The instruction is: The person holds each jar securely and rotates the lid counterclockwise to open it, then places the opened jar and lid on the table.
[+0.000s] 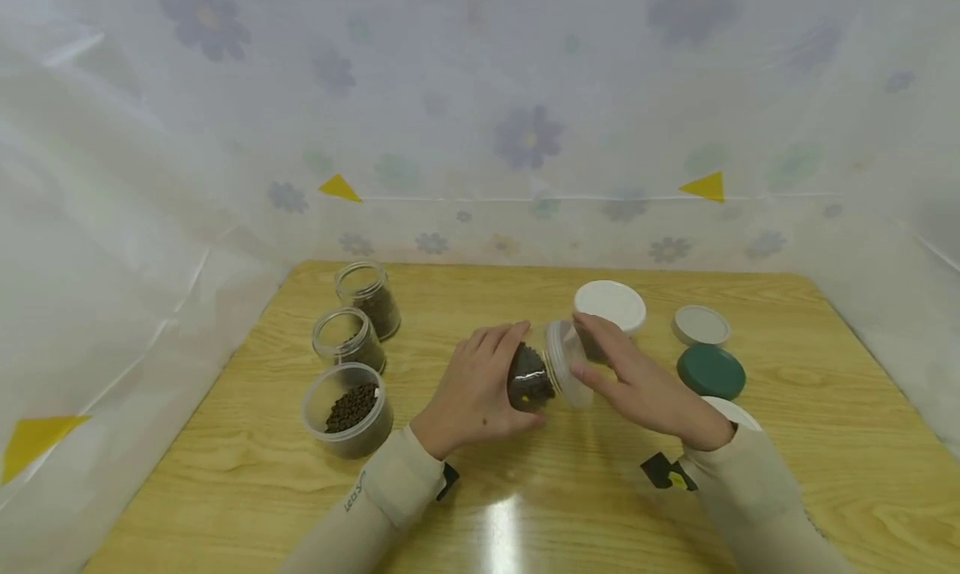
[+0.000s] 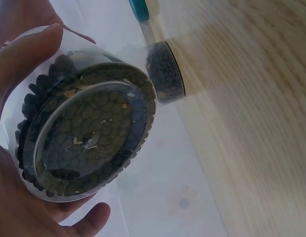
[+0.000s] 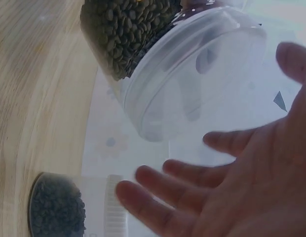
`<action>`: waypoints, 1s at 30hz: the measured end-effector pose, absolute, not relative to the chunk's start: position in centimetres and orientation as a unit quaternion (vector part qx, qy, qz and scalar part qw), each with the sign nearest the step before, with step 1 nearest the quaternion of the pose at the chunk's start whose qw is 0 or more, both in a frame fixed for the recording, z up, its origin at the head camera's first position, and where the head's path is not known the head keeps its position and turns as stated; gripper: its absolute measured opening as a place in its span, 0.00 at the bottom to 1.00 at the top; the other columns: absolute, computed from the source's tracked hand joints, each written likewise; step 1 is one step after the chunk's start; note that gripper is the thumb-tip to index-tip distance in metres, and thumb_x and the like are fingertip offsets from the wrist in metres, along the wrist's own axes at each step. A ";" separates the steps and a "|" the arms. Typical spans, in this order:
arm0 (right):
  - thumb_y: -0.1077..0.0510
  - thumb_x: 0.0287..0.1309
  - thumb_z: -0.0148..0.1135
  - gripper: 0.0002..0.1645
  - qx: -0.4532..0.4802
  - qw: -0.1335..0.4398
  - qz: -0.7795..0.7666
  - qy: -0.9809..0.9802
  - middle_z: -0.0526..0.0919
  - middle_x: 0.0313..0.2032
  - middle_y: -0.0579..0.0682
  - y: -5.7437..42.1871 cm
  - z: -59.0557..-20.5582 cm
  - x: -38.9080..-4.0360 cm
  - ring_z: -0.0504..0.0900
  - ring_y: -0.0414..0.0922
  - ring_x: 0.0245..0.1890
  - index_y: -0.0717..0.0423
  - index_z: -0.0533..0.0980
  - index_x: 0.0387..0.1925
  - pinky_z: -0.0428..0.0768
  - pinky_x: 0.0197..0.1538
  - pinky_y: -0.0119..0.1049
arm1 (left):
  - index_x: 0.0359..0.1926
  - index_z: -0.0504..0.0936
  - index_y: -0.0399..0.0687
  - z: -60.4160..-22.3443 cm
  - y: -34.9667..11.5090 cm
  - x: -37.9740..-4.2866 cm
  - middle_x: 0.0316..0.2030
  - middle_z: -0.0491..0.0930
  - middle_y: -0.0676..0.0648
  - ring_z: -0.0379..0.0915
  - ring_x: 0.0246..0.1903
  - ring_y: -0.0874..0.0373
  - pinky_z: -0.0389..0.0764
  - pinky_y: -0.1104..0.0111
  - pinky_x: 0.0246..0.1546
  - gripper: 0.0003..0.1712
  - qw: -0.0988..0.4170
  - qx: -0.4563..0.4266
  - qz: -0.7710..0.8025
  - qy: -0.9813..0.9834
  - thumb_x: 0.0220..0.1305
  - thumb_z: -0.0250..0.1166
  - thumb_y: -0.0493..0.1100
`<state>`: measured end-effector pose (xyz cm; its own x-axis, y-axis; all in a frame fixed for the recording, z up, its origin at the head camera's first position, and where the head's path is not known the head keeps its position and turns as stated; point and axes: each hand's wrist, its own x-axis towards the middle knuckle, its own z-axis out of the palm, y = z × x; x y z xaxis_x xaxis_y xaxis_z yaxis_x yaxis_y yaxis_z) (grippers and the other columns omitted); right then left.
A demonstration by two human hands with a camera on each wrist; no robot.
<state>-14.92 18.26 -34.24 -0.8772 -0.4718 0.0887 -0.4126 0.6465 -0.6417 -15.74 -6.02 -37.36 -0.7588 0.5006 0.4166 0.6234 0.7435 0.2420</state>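
You seem busy with the lid (image 1: 561,359): left grip (image 1: 476,388) holds the jar (image 1: 529,376), spread right grip (image 1: 643,387) probably must grasp next.

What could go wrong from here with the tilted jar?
Pellets could spill: the jar is tilted, and I cannot tell whether its clear lid is tight. The jar might slip, since only the left hand grips it; the right hand is open. The right hand could also bump the white-lidded jar close by.
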 end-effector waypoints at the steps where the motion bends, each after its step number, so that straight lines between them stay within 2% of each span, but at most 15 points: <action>1: 0.43 0.75 0.46 0.42 -0.234 0.050 -0.345 0.908 0.54 0.76 0.62 18.2 -34.1 -14.9 0.61 0.64 0.72 0.55 0.45 0.79 0.68 0.65 0.65 | 0.73 0.61 0.48 -37.4 -6.0 -15.8 0.63 0.73 0.46 0.71 0.61 0.48 0.75 0.50 0.60 0.65 0.165 -0.306 -0.184 -0.919 0.37 0.79 0.68; 3: 0.40 0.75 0.43 0.41 -0.209 0.072 -0.354 0.909 0.61 0.73 0.64 18.2 -33.8 -14.9 0.73 0.62 0.64 0.55 0.46 0.78 0.78 0.57 0.59 | 0.73 0.61 0.48 -37.4 -5.9 -15.8 0.64 0.73 0.46 0.71 0.62 0.48 0.75 0.50 0.60 0.65 0.164 -0.306 -0.182 -0.920 0.37 0.79 0.68; 5: 0.38 0.75 0.40 0.41 -0.180 0.097 -0.364 0.909 0.72 0.65 0.64 18.0 -33.5 -14.9 0.83 0.56 0.50 0.53 0.47 0.78 0.83 0.46 0.50 | 0.73 0.60 0.48 -37.4 -5.9 -15.8 0.64 0.73 0.46 0.71 0.62 0.47 0.74 0.49 0.60 0.65 0.161 -0.307 -0.182 -0.920 0.37 0.79 0.68; 7: 0.35 0.75 0.39 0.41 -0.152 0.119 -0.369 0.909 0.80 0.54 0.61 17.8 -33.2 -15.0 0.84 0.50 0.40 0.51 0.49 0.78 0.83 0.37 0.44 | 0.73 0.60 0.48 -37.4 -5.8 -15.7 0.63 0.73 0.45 0.70 0.62 0.47 0.74 0.49 0.60 0.65 0.159 -0.309 -0.181 -0.920 0.37 0.79 0.67; 9: 0.33 0.74 0.39 0.41 -0.133 0.134 -0.372 0.909 0.83 0.45 0.57 17.7 -33.0 -14.9 0.80 0.44 0.31 0.48 0.50 0.78 0.80 0.30 0.39 | 0.73 0.60 0.48 -37.3 -5.8 -15.6 0.63 0.73 0.45 0.70 0.62 0.47 0.74 0.49 0.60 0.65 0.159 -0.311 -0.178 -0.920 0.37 0.79 0.67; 11: 0.32 0.73 0.39 0.41 -0.123 0.142 -0.370 0.910 0.83 0.45 0.56 17.5 -32.8 -14.9 0.79 0.43 0.30 0.46 0.50 0.78 0.79 0.30 0.39 | 0.73 0.60 0.49 -37.3 -5.8 -15.5 0.63 0.73 0.46 0.70 0.62 0.48 0.74 0.49 0.61 0.65 0.158 -0.312 -0.173 -0.921 0.37 0.79 0.68; 14: 0.30 0.71 0.42 0.44 -0.121 0.145 -0.362 0.913 0.81 0.53 0.59 17.4 -32.7 -14.8 0.80 0.44 0.31 0.45 0.50 0.78 0.79 0.30 0.39 | 0.73 0.60 0.49 -37.3 -5.8 -15.4 0.63 0.73 0.46 0.70 0.62 0.48 0.74 0.50 0.61 0.65 0.158 -0.313 -0.170 -0.921 0.37 0.79 0.68; 17: 0.32 0.70 0.46 0.46 -0.149 0.131 -0.357 0.913 0.72 0.66 0.61 17.5 -33.0 -14.9 0.84 0.51 0.44 0.47 0.48 0.79 0.83 0.38 0.42 | 0.74 0.60 0.49 -37.1 -5.8 -15.5 0.63 0.73 0.46 0.70 0.62 0.48 0.74 0.49 0.61 0.65 0.159 -0.314 -0.170 -0.920 0.38 0.78 0.68; 21: 0.39 0.70 0.54 0.47 -0.221 0.097 -0.360 0.901 0.60 0.74 0.59 17.9 -33.6 -15.1 0.74 0.59 0.64 0.49 0.46 0.79 0.82 0.52 0.50 | 0.74 0.59 0.50 -36.9 -6.0 -15.6 0.64 0.73 0.46 0.70 0.62 0.48 0.74 0.50 0.60 0.65 0.163 -0.309 -0.168 -0.922 0.38 0.78 0.69; 25: 0.44 0.68 0.59 0.48 -0.272 0.075 -0.362 0.888 0.56 0.75 0.60 18.3 -34.1 -15.0 0.70 0.64 0.67 0.47 0.45 0.79 0.76 0.57 0.61 | 0.74 0.59 0.50 -37.0 -6.1 -15.6 0.64 0.72 0.47 0.70 0.62 0.49 0.75 0.51 0.60 0.65 0.161 -0.303 -0.166 -0.925 0.38 0.78 0.69; 30: 0.47 0.67 0.60 0.49 -0.293 0.059 -0.360 0.884 0.55 0.75 0.61 18.6 -34.3 -14.9 0.69 0.66 0.67 0.45 0.45 0.79 0.75 0.58 0.65 | 0.73 0.60 0.50 -37.1 -6.1 -15.6 0.64 0.72 0.47 0.70 0.62 0.48 0.75 0.50 0.59 0.65 0.160 -0.302 -0.174 -0.923 0.38 0.78 0.68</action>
<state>-14.87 18.58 -34.35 -0.8217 -0.5598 0.1069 -0.4753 0.5697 -0.6704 -15.58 -6.08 -37.07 -0.7659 0.5029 0.4006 0.6140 0.7569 0.2237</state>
